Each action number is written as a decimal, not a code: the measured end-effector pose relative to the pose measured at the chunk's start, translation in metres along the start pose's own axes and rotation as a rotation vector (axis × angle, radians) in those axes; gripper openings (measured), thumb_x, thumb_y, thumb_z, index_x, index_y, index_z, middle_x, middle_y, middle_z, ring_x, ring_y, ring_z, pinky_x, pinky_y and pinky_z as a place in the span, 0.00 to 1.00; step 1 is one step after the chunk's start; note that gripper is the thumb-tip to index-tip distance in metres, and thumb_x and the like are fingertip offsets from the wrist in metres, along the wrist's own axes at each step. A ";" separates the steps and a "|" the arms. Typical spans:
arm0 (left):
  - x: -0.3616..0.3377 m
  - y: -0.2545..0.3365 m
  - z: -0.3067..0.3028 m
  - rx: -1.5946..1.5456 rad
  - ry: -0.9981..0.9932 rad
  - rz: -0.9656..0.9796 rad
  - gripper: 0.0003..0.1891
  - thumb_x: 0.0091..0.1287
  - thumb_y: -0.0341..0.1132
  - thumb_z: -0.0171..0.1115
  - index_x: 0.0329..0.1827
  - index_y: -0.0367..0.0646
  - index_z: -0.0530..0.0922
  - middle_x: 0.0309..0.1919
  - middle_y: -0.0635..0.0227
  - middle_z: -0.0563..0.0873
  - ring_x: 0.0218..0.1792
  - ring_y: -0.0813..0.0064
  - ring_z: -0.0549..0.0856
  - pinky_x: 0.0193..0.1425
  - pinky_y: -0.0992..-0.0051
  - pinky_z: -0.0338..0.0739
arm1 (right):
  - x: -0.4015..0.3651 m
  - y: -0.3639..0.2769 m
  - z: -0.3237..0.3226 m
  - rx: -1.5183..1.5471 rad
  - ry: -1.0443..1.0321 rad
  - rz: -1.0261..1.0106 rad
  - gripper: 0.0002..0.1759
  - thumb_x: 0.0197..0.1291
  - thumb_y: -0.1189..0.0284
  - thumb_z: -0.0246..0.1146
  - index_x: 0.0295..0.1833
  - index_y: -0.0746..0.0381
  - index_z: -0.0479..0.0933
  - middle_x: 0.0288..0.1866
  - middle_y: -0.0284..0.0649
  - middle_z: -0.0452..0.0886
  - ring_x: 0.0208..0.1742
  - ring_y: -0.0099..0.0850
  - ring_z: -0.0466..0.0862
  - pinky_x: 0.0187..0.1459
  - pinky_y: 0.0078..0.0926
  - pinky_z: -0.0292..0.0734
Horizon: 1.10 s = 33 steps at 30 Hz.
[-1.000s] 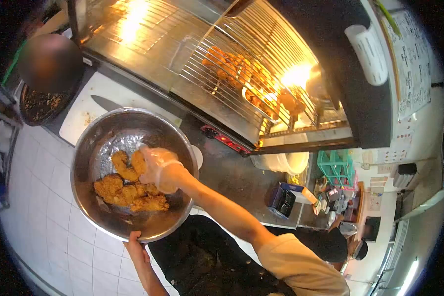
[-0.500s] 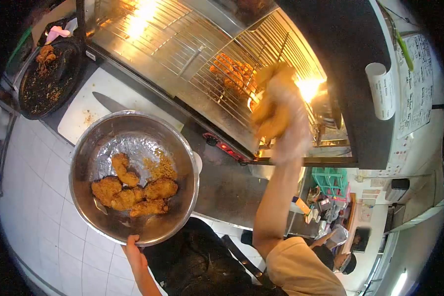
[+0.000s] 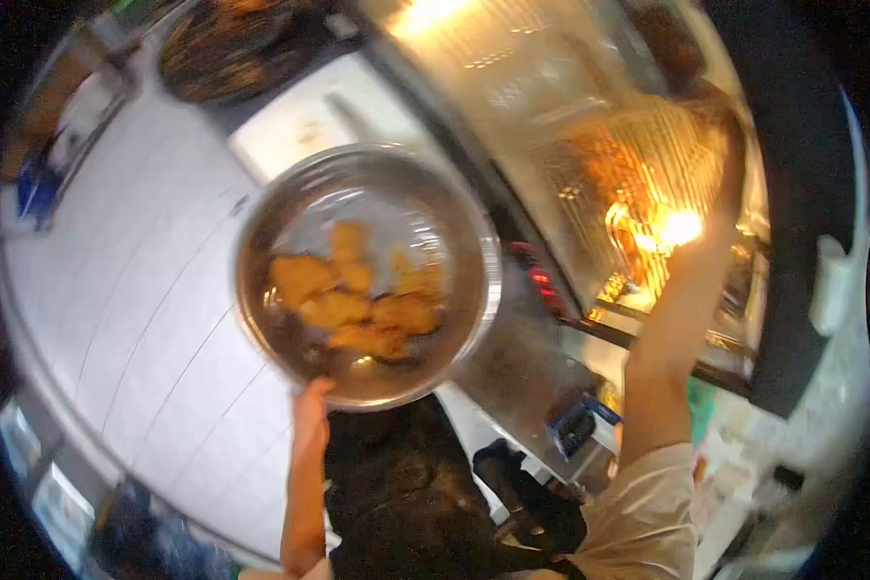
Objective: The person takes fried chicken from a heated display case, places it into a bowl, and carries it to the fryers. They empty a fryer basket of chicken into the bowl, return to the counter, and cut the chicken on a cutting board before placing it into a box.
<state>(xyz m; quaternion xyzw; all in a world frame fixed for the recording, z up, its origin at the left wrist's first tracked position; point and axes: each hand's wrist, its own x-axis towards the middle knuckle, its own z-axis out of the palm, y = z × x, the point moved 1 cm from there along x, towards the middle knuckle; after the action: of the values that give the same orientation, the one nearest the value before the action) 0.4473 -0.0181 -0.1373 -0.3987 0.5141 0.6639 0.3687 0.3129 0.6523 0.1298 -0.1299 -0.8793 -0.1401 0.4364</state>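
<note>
My left hand [image 3: 311,406] grips the near rim of a round metal bowl [image 3: 261,319], thumb over the edge. Several pieces of breaded fried chicken [image 3: 338,304] lie in the bowl with loose crumbs. My right hand [image 3: 710,111] is deep inside a lit glass-and-metal food warmer [image 3: 512,82], at its upper far side. Motion blur and glare smear its fingers, so whether it holds anything does not show. Beneath my right forearm, more fried chicken [image 3: 609,164] rests on the warmer's wire rack [image 3: 686,145].
Behind the bowl is a white cutting board [image 3: 285,126] with a blurred knife [image 3: 348,114] on it. A dark round tray [image 3: 188,63] with fried bits stands at the upper left. A steel counter [image 3: 512,358] runs below the warmer; a dark blue-edged object [image 3: 575,427] is near its end.
My right hand, which held golden fried chicken at the warmer's opening, has moved up and deeper inside. The view has swung, and the bowl appears farther right, still in my left hand.
</note>
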 end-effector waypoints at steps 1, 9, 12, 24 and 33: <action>-0.003 0.004 0.010 0.030 0.123 0.142 0.15 0.54 0.27 0.62 0.46 0.34 0.78 0.41 0.64 0.83 0.46 0.68 0.78 0.52 0.69 0.71 | -0.005 0.008 -0.003 0.015 0.037 -0.050 0.21 0.63 0.65 0.57 0.57 0.67 0.77 0.58 0.51 0.80 0.59 0.47 0.79 0.61 0.38 0.74; -0.015 0.026 0.016 0.081 0.026 0.075 0.07 0.57 0.24 0.59 0.39 0.37 0.75 0.32 0.72 0.77 0.29 0.80 0.74 0.33 0.75 0.68 | -0.034 0.044 -0.014 -0.102 0.328 -0.267 0.20 0.64 0.68 0.56 0.54 0.71 0.77 0.56 0.53 0.80 0.58 0.49 0.79 0.60 0.39 0.74; -0.014 0.024 0.014 0.072 0.007 0.082 0.13 0.57 0.26 0.60 0.46 0.39 0.72 0.34 0.70 0.77 0.33 0.77 0.75 0.34 0.73 0.69 | -0.039 0.024 -0.021 -0.157 0.344 0.013 0.18 0.63 0.66 0.61 0.50 0.72 0.78 0.52 0.55 0.81 0.53 0.49 0.81 0.57 0.39 0.76; -0.008 0.013 0.012 0.085 -0.030 0.149 0.16 0.58 0.28 0.60 0.49 0.38 0.72 0.36 0.67 0.78 0.34 0.75 0.76 0.34 0.71 0.70 | -0.271 -0.451 -0.021 0.463 -1.316 0.312 0.33 0.54 0.52 0.70 0.57 0.66 0.75 0.44 0.47 0.84 0.48 0.37 0.85 0.50 0.32 0.80; -0.008 0.009 0.012 0.046 -0.024 0.173 0.18 0.56 0.25 0.59 0.51 0.32 0.74 0.40 0.64 0.82 0.40 0.69 0.78 0.46 0.70 0.73 | -0.260 -0.450 -0.009 0.832 -1.534 0.052 0.33 0.47 0.53 0.76 0.54 0.64 0.79 0.53 0.47 0.82 0.54 0.42 0.81 0.56 0.39 0.76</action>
<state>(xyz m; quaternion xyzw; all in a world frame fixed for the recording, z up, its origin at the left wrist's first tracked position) 0.4404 -0.0091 -0.1250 -0.3362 0.5573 0.6860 0.3254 0.3136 0.2041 -0.1342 -0.0384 -0.9070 0.3284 -0.2609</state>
